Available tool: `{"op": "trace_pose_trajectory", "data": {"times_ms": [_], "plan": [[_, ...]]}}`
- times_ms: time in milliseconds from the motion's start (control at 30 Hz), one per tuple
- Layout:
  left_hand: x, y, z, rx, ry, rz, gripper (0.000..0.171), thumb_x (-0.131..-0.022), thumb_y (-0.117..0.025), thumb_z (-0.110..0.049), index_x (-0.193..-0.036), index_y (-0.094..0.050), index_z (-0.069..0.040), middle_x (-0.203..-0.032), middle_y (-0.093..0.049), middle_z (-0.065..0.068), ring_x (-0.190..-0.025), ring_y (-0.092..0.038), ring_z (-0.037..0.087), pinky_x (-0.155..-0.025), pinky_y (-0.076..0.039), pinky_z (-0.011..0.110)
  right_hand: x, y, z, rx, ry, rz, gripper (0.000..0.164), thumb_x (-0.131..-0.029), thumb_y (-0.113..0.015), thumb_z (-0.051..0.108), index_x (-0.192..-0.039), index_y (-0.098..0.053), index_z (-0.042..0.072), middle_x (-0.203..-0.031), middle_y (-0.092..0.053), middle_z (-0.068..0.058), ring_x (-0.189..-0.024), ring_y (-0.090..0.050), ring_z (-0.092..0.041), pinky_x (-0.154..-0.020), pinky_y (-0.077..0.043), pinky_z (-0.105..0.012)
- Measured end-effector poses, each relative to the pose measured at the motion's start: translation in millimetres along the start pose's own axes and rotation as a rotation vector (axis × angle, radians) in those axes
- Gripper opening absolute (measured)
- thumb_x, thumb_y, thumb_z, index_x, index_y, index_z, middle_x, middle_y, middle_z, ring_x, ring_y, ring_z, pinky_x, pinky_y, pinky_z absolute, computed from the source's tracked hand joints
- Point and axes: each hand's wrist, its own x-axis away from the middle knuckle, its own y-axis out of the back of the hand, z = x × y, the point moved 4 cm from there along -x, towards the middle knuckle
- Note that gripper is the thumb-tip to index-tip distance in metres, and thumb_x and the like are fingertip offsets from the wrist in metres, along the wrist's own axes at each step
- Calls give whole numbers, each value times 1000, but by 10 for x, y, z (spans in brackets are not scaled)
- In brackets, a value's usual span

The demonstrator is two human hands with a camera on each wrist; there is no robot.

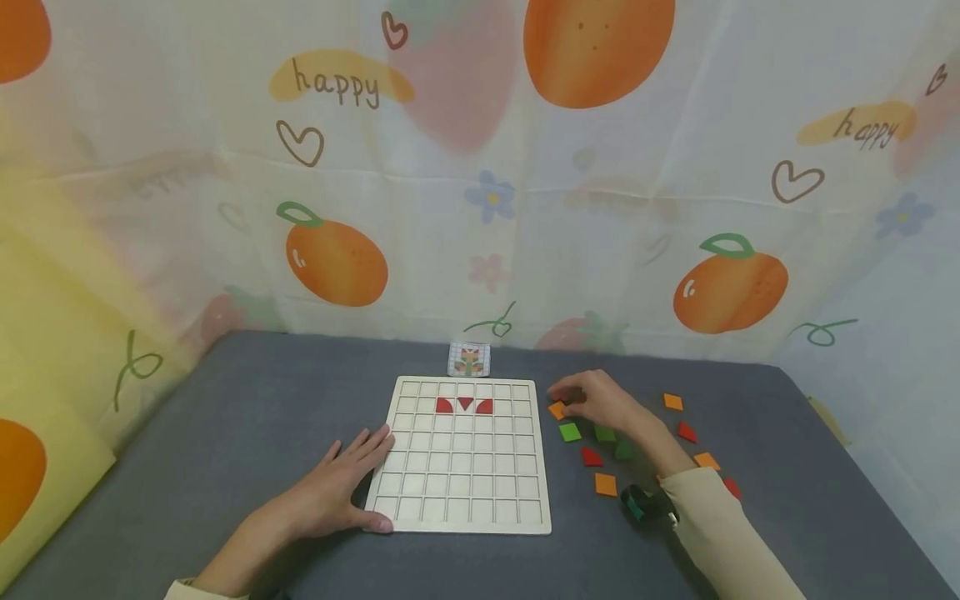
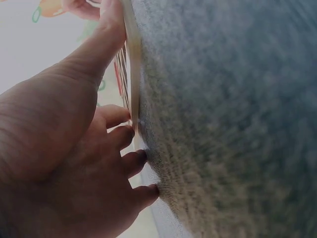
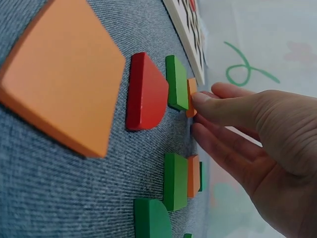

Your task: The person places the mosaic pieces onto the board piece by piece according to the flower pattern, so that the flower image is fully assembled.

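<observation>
A pale gridded board lies on the table with three red pieces in one of its upper rows: a quarter-round, a triangle and another quarter-round. My left hand rests along the board's left edge, fingers spread, thumb at the near corner. In the left wrist view its fingertips touch the board's side and the cloth. Right of the board, my right hand pinches an orange square tile between thumb and fingers. The right wrist view shows that tile beside a green one.
Loose tiles lie around the right hand: a green square, a red quarter-round, an orange square and several more. Behind the board is a small pattern card. A printed curtain hangs at the table's back.
</observation>
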Motion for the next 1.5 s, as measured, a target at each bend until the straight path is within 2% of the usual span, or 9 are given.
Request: {"op": "trace_pose_trajectory", "data": {"times_ms": [333, 567, 800, 1100, 1500], "plan": [[7, 3, 11, 12, 26, -23, 117, -65, -82, -56, -154, -27, -4, -162, -20, 14, -146, -8, 48, -109, -1, 71, 11, 8, 41, -13, -11, -30, 33, -83, -71, -8, -115, -70, -1, -102, -72, -9, -96, -68, -27, -78, -57, -31], [9, 7, 7, 15, 29, -18, 117, -65, -82, -57, -154, -27, -4, -162, -20, 14, -146, -9, 48, -108, -1, 72, 21, 18, 55, -17, -26, -66, 32, -82, -72, -8, -113, -70, 0, -95, -71, -5, -90, -67, -23, -75, -57, -30], [24, 8, 8, 17, 11, -27, 116, -67, -81, -57, -155, -27, -5, -162, -20, 13, -146, -8, 47, -109, 0, 71, 20, 45, 72, 28, -34, -102, 30, -81, -75, -5, -111, -72, 1, -89, -71, -1, -84, -66, -19, -70, -55, -31], [42, 17, 6, 17, 10, -28, 116, -67, -81, -56, -154, -27, -4, -162, -20, 14, -146, -8, 47, -109, 0, 71, -11, 21, 242, -50, 0, -100, 30, -84, -72, -4, -114, -69, -3, -92, -71, -6, -82, -68, -19, -71, -56, -28], [21, 4, 23, 14, 32, -21, 117, -66, -81, -58, -155, -26, -7, -162, -19, 11, -147, -8, 45, -110, 1, 69, -230, -139, 491, -92, 61, -127, 29, -85, -73, -2, -113, -70, -3, -90, -71, -5, -84, -66, -19, -76, -56, -28]]}}
